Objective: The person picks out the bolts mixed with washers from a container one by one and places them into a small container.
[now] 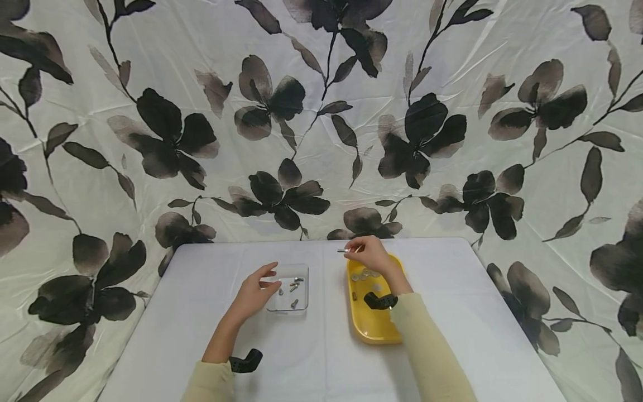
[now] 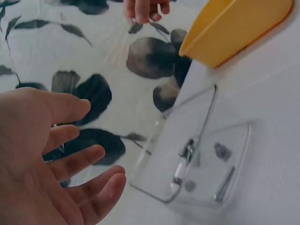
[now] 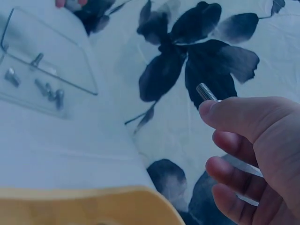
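Note:
My right hand [image 1: 373,254] pinches a silver bolt [image 3: 206,92] between thumb and fingertips, its threaded end pointing out, over the far end of a yellow tray [image 1: 374,330]. Several pale round discs [image 1: 365,274] and a small dark piece [image 1: 354,296] lie in that tray. To the left, a clear plastic box [image 1: 288,312] holds several metal bolts [image 1: 294,303]. My left hand [image 1: 255,289] hovers at the box's left side with its fingers loosely spread, holding nothing; in the left wrist view its palm and fingers show beside the box.
A white-covered table [image 1: 321,368] lies under both containers, with a strip of cloth between box and tray. Behind it hangs a floral sheet [image 1: 321,139]. Dark wrist bands [image 1: 246,362] sit on both wrists.

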A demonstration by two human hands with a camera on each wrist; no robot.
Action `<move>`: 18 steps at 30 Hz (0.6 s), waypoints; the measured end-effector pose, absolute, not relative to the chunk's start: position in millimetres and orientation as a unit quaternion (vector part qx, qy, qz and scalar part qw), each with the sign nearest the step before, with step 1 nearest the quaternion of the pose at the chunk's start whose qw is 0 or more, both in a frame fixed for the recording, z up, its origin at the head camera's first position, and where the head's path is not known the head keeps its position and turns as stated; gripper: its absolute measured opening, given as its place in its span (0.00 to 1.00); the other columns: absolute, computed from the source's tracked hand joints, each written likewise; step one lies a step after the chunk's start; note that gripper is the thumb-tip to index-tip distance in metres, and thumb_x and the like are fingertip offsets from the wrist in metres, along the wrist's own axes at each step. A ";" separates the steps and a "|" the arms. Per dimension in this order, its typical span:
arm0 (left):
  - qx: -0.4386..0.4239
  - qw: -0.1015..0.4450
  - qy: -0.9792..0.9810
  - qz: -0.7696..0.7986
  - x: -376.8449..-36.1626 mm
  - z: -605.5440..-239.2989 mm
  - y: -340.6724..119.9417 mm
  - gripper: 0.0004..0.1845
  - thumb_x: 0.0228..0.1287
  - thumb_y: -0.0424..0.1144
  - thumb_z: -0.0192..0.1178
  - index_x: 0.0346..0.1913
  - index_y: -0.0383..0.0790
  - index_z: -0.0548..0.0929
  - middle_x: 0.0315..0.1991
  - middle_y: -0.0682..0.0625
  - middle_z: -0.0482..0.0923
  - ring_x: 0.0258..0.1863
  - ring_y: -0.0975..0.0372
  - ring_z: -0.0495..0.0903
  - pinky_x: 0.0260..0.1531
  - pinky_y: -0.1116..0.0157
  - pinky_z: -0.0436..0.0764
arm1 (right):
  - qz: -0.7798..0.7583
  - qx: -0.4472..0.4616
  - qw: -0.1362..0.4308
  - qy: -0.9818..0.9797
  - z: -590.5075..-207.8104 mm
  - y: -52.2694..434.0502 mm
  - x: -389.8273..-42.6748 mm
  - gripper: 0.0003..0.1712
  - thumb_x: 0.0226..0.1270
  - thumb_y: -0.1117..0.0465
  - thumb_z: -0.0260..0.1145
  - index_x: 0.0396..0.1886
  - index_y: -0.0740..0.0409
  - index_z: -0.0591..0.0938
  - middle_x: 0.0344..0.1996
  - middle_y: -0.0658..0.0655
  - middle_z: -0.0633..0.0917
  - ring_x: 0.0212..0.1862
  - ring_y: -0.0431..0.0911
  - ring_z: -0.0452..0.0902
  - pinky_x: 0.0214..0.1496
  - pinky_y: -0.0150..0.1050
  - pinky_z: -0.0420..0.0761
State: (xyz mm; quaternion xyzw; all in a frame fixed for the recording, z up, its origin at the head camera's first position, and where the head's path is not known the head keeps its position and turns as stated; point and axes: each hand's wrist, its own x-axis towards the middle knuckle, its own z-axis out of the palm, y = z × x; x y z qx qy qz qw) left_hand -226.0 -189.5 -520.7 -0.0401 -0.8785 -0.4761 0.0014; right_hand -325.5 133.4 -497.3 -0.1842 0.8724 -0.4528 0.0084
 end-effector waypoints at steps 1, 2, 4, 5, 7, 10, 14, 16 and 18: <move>-0.035 -0.002 -0.878 -0.478 -227.7 -524.3 -192.8 0.30 0.68 0.39 0.61 0.71 0.42 0.66 0.61 0.38 0.72 0.53 0.46 0.78 0.47 0.52 0.81 | -0.455 -0.189 0.011 0.870 -496.8 130.2 -325.9 0.07 0.57 0.62 0.74 0.35 0.57 0.87 0.27 0.51 0.82 0.29 0.46 0.75 0.29 0.34 0.78; -0.029 -0.004 -0.876 -0.481 -229.1 -527.4 -195.7 0.31 0.68 0.39 0.60 0.72 0.43 0.65 0.61 0.38 0.72 0.53 0.46 0.78 0.48 0.52 0.81 | -0.456 -0.192 0.013 0.869 -496.9 127.2 -326.8 0.06 0.57 0.62 0.74 0.35 0.57 0.87 0.27 0.50 0.82 0.29 0.46 0.75 0.28 0.34 0.77; -0.015 -0.008 -0.873 -0.487 -231.7 -533.8 -200.5 0.31 0.69 0.40 0.60 0.73 0.43 0.64 0.62 0.37 0.71 0.54 0.46 0.78 0.48 0.52 0.81 | -0.460 -0.198 0.016 0.866 -497.5 121.5 -328.3 0.06 0.57 0.63 0.75 0.35 0.56 0.87 0.27 0.50 0.82 0.29 0.45 0.75 0.27 0.33 0.77; -0.008 -0.011 -0.872 -0.489 -232.9 -537.4 -202.5 0.32 0.69 0.40 0.60 0.73 0.44 0.64 0.63 0.38 0.70 0.54 0.46 0.78 0.48 0.52 0.81 | -0.462 -0.200 0.017 0.864 -497.7 118.9 -328.8 0.06 0.57 0.63 0.75 0.35 0.56 0.87 0.27 0.50 0.82 0.29 0.45 0.75 0.27 0.33 0.77; 0.001 -0.014 -0.868 -0.496 -234.5 -544.2 -205.3 0.32 0.69 0.40 0.59 0.73 0.43 0.63 0.63 0.37 0.69 0.54 0.46 0.78 0.47 0.52 0.82 | -0.463 -0.203 0.019 0.863 -498.1 113.9 -329.6 0.06 0.57 0.63 0.75 0.35 0.56 0.87 0.27 0.50 0.82 0.29 0.45 0.76 0.27 0.33 0.78; 0.011 -0.028 -0.854 -0.520 -235.8 -553.9 -208.1 0.32 0.69 0.39 0.59 0.73 0.42 0.63 0.64 0.35 0.68 0.54 0.44 0.77 0.46 0.53 0.82 | -0.461 -0.210 0.019 0.862 -498.1 106.2 -329.8 0.07 0.57 0.63 0.75 0.36 0.56 0.87 0.27 0.50 0.82 0.30 0.45 0.76 0.29 0.33 0.78; 0.024 -0.048 -0.836 -0.545 -237.1 -567.1 -210.7 0.32 0.69 0.39 0.59 0.74 0.43 0.62 0.66 0.35 0.66 0.55 0.43 0.76 0.47 0.55 0.82 | -0.458 -0.220 0.024 0.861 -497.5 95.1 -328.7 0.07 0.58 0.62 0.74 0.36 0.56 0.87 0.28 0.50 0.82 0.31 0.45 0.76 0.31 0.34 0.79; 0.029 -0.052 -0.833 -0.550 -237.6 -572.8 -211.5 0.33 0.69 0.39 0.59 0.74 0.43 0.61 0.66 0.36 0.65 0.56 0.43 0.75 0.46 0.55 0.82 | -0.459 -0.222 0.028 0.860 -497.1 89.4 -327.7 0.06 0.59 0.62 0.74 0.37 0.56 0.87 0.29 0.50 0.81 0.32 0.45 0.75 0.31 0.34 0.79; 0.033 -0.053 -0.829 -0.555 -237.4 -577.1 -212.0 0.33 0.69 0.39 0.59 0.74 0.43 0.60 0.67 0.36 0.65 0.56 0.43 0.75 0.45 0.56 0.82 | -0.463 -0.225 0.032 0.857 -497.4 83.5 -326.9 0.07 0.59 0.63 0.74 0.37 0.56 0.87 0.29 0.50 0.81 0.31 0.45 0.75 0.31 0.33 0.79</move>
